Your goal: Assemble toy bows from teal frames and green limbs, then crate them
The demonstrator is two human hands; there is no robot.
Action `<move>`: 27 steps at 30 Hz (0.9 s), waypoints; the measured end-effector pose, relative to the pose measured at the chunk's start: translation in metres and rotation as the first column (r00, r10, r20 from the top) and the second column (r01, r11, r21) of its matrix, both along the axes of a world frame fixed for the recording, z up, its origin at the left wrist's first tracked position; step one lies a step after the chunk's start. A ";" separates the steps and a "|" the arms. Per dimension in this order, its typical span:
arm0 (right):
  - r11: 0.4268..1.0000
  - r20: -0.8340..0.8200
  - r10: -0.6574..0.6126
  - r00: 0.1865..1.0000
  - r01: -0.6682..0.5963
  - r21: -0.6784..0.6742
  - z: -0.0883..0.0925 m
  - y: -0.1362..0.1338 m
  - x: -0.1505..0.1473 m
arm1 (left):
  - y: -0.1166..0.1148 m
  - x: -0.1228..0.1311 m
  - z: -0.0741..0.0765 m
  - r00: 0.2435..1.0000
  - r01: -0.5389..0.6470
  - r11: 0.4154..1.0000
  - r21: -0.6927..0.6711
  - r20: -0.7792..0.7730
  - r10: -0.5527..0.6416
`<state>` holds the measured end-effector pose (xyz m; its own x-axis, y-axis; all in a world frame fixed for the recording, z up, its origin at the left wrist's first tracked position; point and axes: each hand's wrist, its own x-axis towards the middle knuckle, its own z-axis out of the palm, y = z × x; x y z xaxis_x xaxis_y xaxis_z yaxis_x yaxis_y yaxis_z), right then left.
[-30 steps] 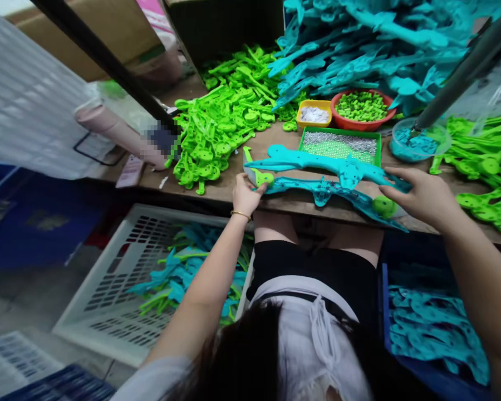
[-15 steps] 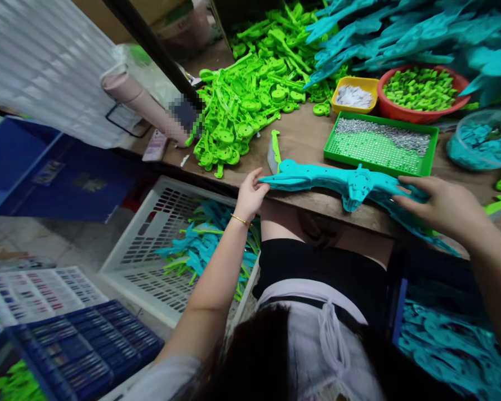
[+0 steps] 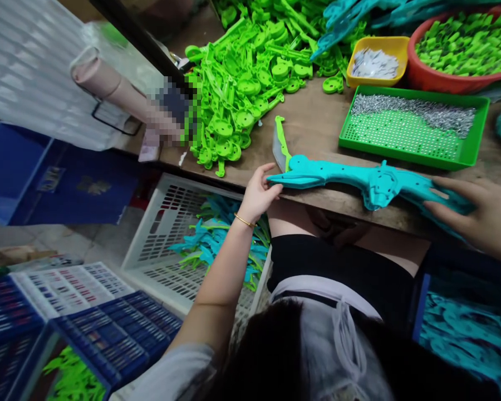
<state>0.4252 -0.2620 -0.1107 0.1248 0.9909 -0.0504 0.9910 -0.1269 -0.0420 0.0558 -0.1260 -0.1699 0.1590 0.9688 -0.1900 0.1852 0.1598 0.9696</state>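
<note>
A long turquoise plastic piece [image 3: 346, 172], shaped like a toy bow with a sculpted head at its middle, lies along the table's front edge. My left hand [image 3: 261, 192] pinches its pointed left tip between thumb and fingers. At the other end my right hand [image 3: 480, 211] grips the piece, thumb on the near side and fingers on the far side; part of that end is hidden by the hand. A bright green arm with a pale, translucent blade-like part [image 3: 280, 146] sticks out behind the left end of the turquoise piece.
A heap of green plastic parts [image 3: 242, 89] covers the table's back left. Behind the piece are a green tray [image 3: 404, 153] of small metal pieces, a yellow dish [image 3: 396, 47] and a red bowl [image 3: 426, 69]. Below stand a white crate [image 3: 150, 223] and blue crates [image 3: 117, 334].
The view has shifted and come closer to the table, so the tray and bowls appear larger and farther right. Both hands stay at the ends of the turquoise piece.
</note>
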 end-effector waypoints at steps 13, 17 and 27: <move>0.979 -0.038 -0.152 0.988 0.145 -0.143 -0.004 0.001 0.006 | 0.001 0.010 -0.011 0.964 0.009 0.969 0.247 -0.259 0.057; 0.988 -0.026 -0.076 0.997 0.071 -0.138 0.000 0.002 -0.001 | -0.004 0.010 -0.013 0.916 0.015 0.935 0.354 -0.379 0.129; 0.995 0.039 0.045 0.998 -0.042 -0.092 0.006 0.002 -0.017 | -0.008 -0.040 -0.010 0.982 -0.115 0.974 0.194 -0.124 0.141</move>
